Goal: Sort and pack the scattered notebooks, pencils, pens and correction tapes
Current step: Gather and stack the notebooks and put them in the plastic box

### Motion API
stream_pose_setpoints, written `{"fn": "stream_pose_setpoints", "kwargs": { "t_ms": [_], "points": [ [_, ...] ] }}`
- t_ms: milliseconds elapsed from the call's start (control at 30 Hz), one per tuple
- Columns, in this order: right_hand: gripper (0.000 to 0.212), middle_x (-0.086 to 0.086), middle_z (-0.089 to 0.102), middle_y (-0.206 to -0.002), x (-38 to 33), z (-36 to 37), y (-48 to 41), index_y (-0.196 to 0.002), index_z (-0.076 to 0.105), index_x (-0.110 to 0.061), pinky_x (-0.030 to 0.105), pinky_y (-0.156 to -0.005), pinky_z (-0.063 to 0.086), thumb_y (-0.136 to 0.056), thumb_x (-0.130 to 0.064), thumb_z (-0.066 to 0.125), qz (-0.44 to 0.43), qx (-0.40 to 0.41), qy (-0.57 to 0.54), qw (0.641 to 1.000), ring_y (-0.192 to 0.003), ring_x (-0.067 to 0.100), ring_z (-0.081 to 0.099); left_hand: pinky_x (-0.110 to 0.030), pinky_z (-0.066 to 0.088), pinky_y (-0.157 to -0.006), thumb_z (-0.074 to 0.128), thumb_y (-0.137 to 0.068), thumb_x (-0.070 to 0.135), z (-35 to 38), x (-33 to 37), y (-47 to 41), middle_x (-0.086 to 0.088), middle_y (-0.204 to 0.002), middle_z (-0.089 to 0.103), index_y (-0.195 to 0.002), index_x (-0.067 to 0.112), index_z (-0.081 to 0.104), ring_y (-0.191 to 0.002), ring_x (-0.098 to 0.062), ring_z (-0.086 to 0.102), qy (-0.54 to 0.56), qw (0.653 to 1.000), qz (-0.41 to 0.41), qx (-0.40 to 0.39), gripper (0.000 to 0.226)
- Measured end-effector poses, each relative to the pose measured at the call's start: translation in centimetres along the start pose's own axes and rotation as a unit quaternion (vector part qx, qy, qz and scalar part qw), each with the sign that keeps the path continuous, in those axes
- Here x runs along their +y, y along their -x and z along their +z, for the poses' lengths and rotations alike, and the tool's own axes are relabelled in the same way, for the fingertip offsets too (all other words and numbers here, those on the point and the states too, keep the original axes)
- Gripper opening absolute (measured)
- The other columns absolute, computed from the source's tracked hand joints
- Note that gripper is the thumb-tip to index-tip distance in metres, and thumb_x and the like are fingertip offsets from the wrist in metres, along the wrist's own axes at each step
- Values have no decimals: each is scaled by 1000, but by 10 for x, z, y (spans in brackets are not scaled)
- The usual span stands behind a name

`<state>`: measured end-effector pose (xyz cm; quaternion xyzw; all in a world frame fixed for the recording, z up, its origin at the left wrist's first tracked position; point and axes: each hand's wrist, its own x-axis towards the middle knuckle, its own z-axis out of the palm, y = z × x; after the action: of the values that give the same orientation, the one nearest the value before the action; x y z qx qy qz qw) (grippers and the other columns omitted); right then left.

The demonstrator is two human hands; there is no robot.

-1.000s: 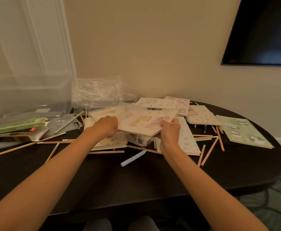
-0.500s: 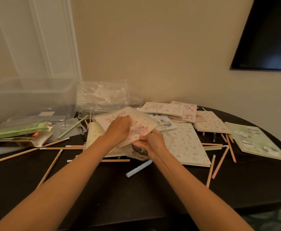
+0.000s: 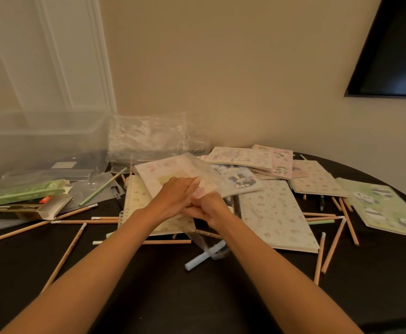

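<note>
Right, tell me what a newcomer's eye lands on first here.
The left hand and right hand meet mid-table on a pastel notebook in a clear plastic sleeve. Around them, wooden pencils lie scattered over the dark oval table, with a green panda-print notebook at the far right. A large clear plastic bin stands back left.

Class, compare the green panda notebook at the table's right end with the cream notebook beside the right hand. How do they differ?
The green panda notebook has large pandas on green; the cream notebook has small scattered motifs on cream. The green panda notebook lies at the right end, the cream notebook nearer the middle by the right hand. Both lie closed and flat on the table.
</note>
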<state>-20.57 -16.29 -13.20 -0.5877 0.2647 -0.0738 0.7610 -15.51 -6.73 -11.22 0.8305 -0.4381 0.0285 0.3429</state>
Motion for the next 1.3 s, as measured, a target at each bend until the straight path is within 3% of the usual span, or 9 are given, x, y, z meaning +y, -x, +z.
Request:
{"fn": "stream_pose_setpoints", "kwargs": {
  "t_ms": [100,233,400,533,667,833,967,1133,1300],
  "points": [
    [20,9,63,-70,-1,-17,5,-94,60,-3,17,-40,48,-93,-22,56,-8,7,122,993,-42,13,63,-40,40,-75,37,-98,27,5,-1,-2,-14,-87,64,-88,0,64,-83,-29,54,-2,998,-46,-32,39],
    [7,13,66,-82,-15,-46,24,-94,61,-2,18,-53,55,-90,-7,58,17,-70,152,986,-60,14,69,-32,26,-60,48,-85,27,0,12,-10,-9,-65,41,-63,9,45,-63,-19,37,25,991,-94,-96,29],
    [14,16,71,-82,-51,-105,43,-98,65,2,19,-64,56,-88,-4,59,-67,-93,40,993,-77,20,71,-27,22,-68,39,-88,13,8,53,-42,-5,-95,42,-86,14,46,-88,-14,37,14,991,-52,-123,8],
    [17,13,71,-75,-67,-165,25,-102,62,7,20,-60,56,-89,-1,56,-92,60,-108,988,-72,18,71,-31,34,-74,39,-91,12,42,80,-87,-12,-96,50,-85,4,54,-92,-22,46,-36,994,-27,-99,18],
    [23,10,65,-96,-75,-212,-20,-112,59,-1,30,-86,50,-90,-4,54,-58,254,1,965,-96,19,63,-34,40,-88,44,-93,18,79,88,-136,-17,-130,46,-122,2,48,-116,-32,45,-127,981,-5,-147,34],
    [34,17,56,-118,-96,-246,-80,-124,49,1,27,-63,48,-92,-13,52,-3,289,178,941,-97,25,56,-37,37,-87,48,-92,18,116,79,-190,-16,-132,39,-135,11,33,-120,-32,39,-213,960,5,-181,45],
    [20,17,58,-111,-101,-254,-110,-108,47,-4,35,-79,54,-90,-11,52,39,304,264,914,-94,27,62,-43,32,-105,45,-94,23,139,65,-209,-14,-143,31,-147,19,14,-130,-32,32,-220,947,-21,-235,62],
    [38,10,52,-77,-103,-267,-120,-122,44,-5,24,-47,38,-87,-8,59,64,280,192,938,-57,14,49,-43,22,-108,43,-93,16,163,53,-218,-13,-142,29,-146,22,16,-130,-31,27,-276,941,-16,-193,59],
    [23,12,63,-67,-103,-258,-122,-112,50,0,14,-34,39,-90,0,54,24,210,142,967,-34,8,56,-34,36,-82,43,-92,11,169,52,-224,-14,-125,44,-139,16,28,-112,-30,45,-287,945,63,-141,50]
  ]
}}
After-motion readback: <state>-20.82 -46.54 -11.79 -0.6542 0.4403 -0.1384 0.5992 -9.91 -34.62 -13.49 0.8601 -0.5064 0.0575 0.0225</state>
